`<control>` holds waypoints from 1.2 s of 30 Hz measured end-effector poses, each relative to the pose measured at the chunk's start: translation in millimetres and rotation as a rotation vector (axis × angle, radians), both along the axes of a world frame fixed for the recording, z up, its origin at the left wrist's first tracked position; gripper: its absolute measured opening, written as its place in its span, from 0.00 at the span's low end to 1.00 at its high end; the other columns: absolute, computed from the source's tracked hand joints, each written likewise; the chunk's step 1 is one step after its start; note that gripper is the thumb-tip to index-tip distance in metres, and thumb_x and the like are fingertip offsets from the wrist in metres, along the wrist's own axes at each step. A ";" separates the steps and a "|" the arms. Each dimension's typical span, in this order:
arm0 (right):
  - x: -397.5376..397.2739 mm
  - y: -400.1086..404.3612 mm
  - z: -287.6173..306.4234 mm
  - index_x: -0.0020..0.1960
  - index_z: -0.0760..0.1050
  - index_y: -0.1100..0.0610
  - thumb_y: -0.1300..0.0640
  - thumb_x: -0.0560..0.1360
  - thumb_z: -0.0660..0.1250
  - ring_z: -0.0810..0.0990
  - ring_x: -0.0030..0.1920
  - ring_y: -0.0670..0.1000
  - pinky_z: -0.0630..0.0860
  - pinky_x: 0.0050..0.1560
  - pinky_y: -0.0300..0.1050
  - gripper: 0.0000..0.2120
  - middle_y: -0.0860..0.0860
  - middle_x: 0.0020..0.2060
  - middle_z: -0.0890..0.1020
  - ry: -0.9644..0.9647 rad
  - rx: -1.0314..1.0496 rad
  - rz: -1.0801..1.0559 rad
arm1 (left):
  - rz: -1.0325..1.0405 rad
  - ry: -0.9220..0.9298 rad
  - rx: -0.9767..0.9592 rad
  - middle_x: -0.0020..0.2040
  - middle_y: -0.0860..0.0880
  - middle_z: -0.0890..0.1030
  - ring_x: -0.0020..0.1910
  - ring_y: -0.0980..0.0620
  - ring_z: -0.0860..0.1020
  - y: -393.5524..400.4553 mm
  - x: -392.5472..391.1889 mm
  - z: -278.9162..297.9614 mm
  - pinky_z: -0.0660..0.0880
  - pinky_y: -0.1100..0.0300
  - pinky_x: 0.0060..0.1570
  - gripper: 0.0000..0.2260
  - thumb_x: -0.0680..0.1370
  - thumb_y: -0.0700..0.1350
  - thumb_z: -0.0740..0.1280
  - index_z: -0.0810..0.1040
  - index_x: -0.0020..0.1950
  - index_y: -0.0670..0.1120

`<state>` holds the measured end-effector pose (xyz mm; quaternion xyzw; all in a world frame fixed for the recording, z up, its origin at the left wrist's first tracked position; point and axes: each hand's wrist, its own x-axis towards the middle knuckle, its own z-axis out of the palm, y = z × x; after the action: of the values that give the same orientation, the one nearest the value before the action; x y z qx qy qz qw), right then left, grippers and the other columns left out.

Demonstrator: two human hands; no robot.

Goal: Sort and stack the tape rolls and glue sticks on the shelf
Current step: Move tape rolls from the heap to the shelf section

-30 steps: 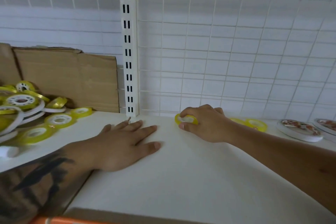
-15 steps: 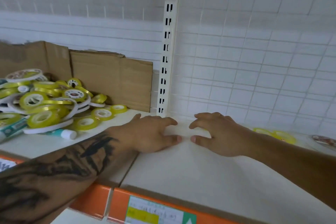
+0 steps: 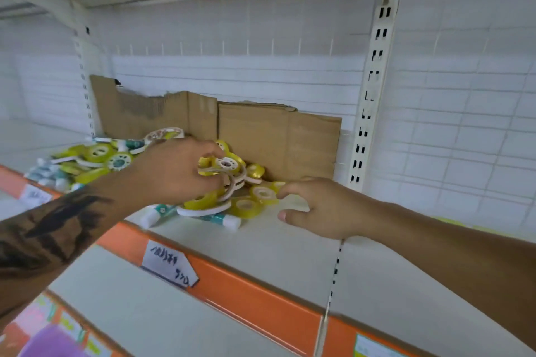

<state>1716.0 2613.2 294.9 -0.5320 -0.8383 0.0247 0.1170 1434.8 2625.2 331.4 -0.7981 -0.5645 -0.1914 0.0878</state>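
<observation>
Yellow tape rolls (image 3: pixel 246 206) and glue sticks (image 3: pixel 224 220) heaped on shelf (image 3: pixel 290 255), nine o'clock of centre. Left hand (image 3: pixel 171 171) pinches one roll (image 3: pixel 223 165) atop heap. Right hand (image 3: pixel 322 209), three o'clock of heap, fingers loosely spread, holding nothing.

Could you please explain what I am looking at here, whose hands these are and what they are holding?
This is one wide view from a camera worn on a person's head, looking down at their own two bare hands; there is no machine. The left hand grips a yellow tape roll atop a pile of tape rolls and glue sticks on a white shelf. The right hand, fingers loosely spread, reaches toward a small yellow tape roll and holds nothing. Torn cardboard stands behind the pile. A handwritten price tag hangs on the orange shelf edge.
</observation>
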 end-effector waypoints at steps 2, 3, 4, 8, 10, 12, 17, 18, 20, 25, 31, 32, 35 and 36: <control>-24.9 12.4 3.3 0.68 0.73 0.41 0.38 0.79 0.65 0.75 0.63 0.49 0.74 0.64 0.49 0.20 0.45 0.64 0.77 0.050 0.020 0.025 | 0.041 -0.003 -0.044 0.65 0.58 0.80 0.65 0.51 0.77 1.7 -17.9 -5.7 0.72 0.47 0.67 0.33 0.65 0.75 0.54 0.75 0.66 0.67; -35.6 19.0 5.1 0.68 0.73 0.41 0.39 0.79 0.66 0.77 0.61 0.49 0.75 0.62 0.49 0.19 0.45 0.63 0.78 0.078 0.030 0.027 | 0.044 -0.021 -0.064 0.65 0.58 0.79 0.66 0.51 0.76 3.4 -24.1 -9.9 0.70 0.44 0.69 0.32 0.65 0.76 0.52 0.76 0.65 0.68; -45.8 24.8 7.2 0.67 0.74 0.41 0.40 0.79 0.66 0.79 0.59 0.49 0.77 0.60 0.49 0.18 0.45 0.61 0.79 0.113 0.037 0.027 | 0.035 -0.044 -0.077 0.65 0.59 0.79 0.68 0.52 0.75 5.8 -28.8 -14.3 0.66 0.42 0.72 0.32 0.65 0.76 0.51 0.76 0.64 0.70; -80.3 42.4 10.9 0.66 0.74 0.39 0.42 0.77 0.69 0.81 0.54 0.46 0.80 0.56 0.48 0.18 0.44 0.58 0.81 0.219 0.038 0.021 | 0.007 -0.076 -0.091 0.58 0.60 0.81 0.62 0.52 0.76 18.1 -35.0 -23.3 0.61 0.38 0.73 0.24 0.72 0.73 0.53 0.77 0.61 0.68; -91.8 48.1 7.6 0.65 0.74 0.36 0.45 0.76 0.71 0.82 0.53 0.46 0.81 0.55 0.48 0.19 0.43 0.58 0.82 0.228 0.019 0.036 | 0.000 -0.101 -0.079 0.46 0.60 0.81 0.49 0.54 0.76 23.9 -34.4 -22.8 0.66 0.43 0.70 0.14 0.78 0.67 0.60 0.78 0.57 0.64; -98.1 53.6 3.1 0.64 0.74 0.36 0.49 0.75 0.71 0.82 0.53 0.47 0.81 0.56 0.50 0.19 0.44 0.57 0.82 0.226 0.016 0.037 | -0.021 -0.098 -0.086 0.40 0.59 0.77 0.44 0.54 0.74 30.2 -33.5 -22.6 0.68 0.48 0.64 0.06 0.80 0.60 0.64 0.76 0.52 0.60; -103.6 61.6 0.7 0.61 0.73 0.39 0.53 0.70 0.71 0.80 0.58 0.46 0.78 0.60 0.48 0.21 0.41 0.58 0.80 0.249 -0.011 0.039 | -0.104 -0.261 -0.197 0.44 0.57 0.79 0.44 0.55 0.78 40.1 -36.2 -20.9 0.71 0.58 0.40 0.03 0.76 0.48 0.70 0.77 0.45 0.55; -103.9 62.3 1.1 0.60 0.74 0.40 0.54 0.72 0.71 0.80 0.58 0.46 0.79 0.59 0.47 0.19 0.41 0.57 0.80 0.236 -0.038 0.031 | -0.119 -0.281 -0.196 0.44 0.57 0.79 0.44 0.55 0.78 41.1 -36.7 -20.7 0.71 0.59 0.39 0.03 0.76 0.47 0.71 0.78 0.45 0.54; -102.0 64.8 1.5 0.56 0.78 0.40 0.54 0.74 0.71 0.81 0.55 0.47 0.80 0.56 0.46 0.14 0.43 0.53 0.81 0.202 -0.078 0.026 | -0.139 -0.306 -0.190 0.44 0.57 0.78 0.44 0.56 0.77 41.7 -37.3 -22.4 0.70 0.61 0.38 0.04 0.75 0.47 0.73 0.79 0.44 0.54; -95.6 66.2 5.5 0.49 0.81 0.41 0.47 0.73 0.76 0.80 0.46 0.41 0.75 0.43 0.37 0.07 0.39 0.44 0.80 0.201 -0.066 0.073 | -0.199 -0.344 -0.116 0.46 0.55 0.80 0.47 0.53 0.78 42.9 -36.5 -29.7 0.76 0.55 0.46 0.05 0.76 0.49 0.73 0.78 0.44 0.54; -83.3 65.9 10.1 0.54 0.78 0.42 0.39 0.76 0.70 0.75 0.51 0.44 0.75 0.49 0.47 0.11 0.41 0.48 0.77 -0.052 0.214 0.117 | -0.220 -0.487 -0.018 0.45 0.53 0.82 0.42 0.52 0.79 46.6 -28.8 -38.8 0.77 0.52 0.41 0.08 0.75 0.52 0.76 0.78 0.42 0.53; -80.7 64.6 11.6 0.56 0.77 0.42 0.39 0.77 0.68 0.75 0.55 0.47 0.76 0.52 0.50 0.12 0.42 0.51 0.76 -0.128 0.272 0.111 | -0.225 -0.515 -0.006 0.44 0.52 0.82 0.43 0.50 0.80 47.4 -26.7 -40.0 0.78 0.51 0.42 0.08 0.75 0.52 0.76 0.78 0.42 0.53; -72.7 59.5 16.7 0.61 0.75 0.43 0.38 0.80 0.63 0.74 0.62 0.53 0.76 0.57 0.53 0.15 0.46 0.58 0.77 -0.258 0.404 0.074 | -0.215 -0.552 0.044 0.48 0.53 0.81 0.48 0.52 0.79 51.9 -20.8 -43.4 0.75 0.61 0.43 0.08 0.74 0.52 0.76 0.79 0.42 0.54; -69.9 57.2 17.9 0.62 0.75 0.44 0.38 0.80 0.62 0.74 0.62 0.54 0.75 0.58 0.53 0.15 0.47 0.59 0.77 -0.269 0.420 0.059 | -0.213 -0.562 0.058 0.50 0.54 0.80 0.50 0.54 0.78 52.9 -19.1 -44.3 0.72 0.65 0.42 0.08 0.74 0.53 0.76 0.79 0.43 0.54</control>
<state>1646.1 2670.3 312.8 -0.4698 -0.8483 -0.2176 0.1115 1415.7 2678.0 287.2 -0.7657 -0.4743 -0.4288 -0.0697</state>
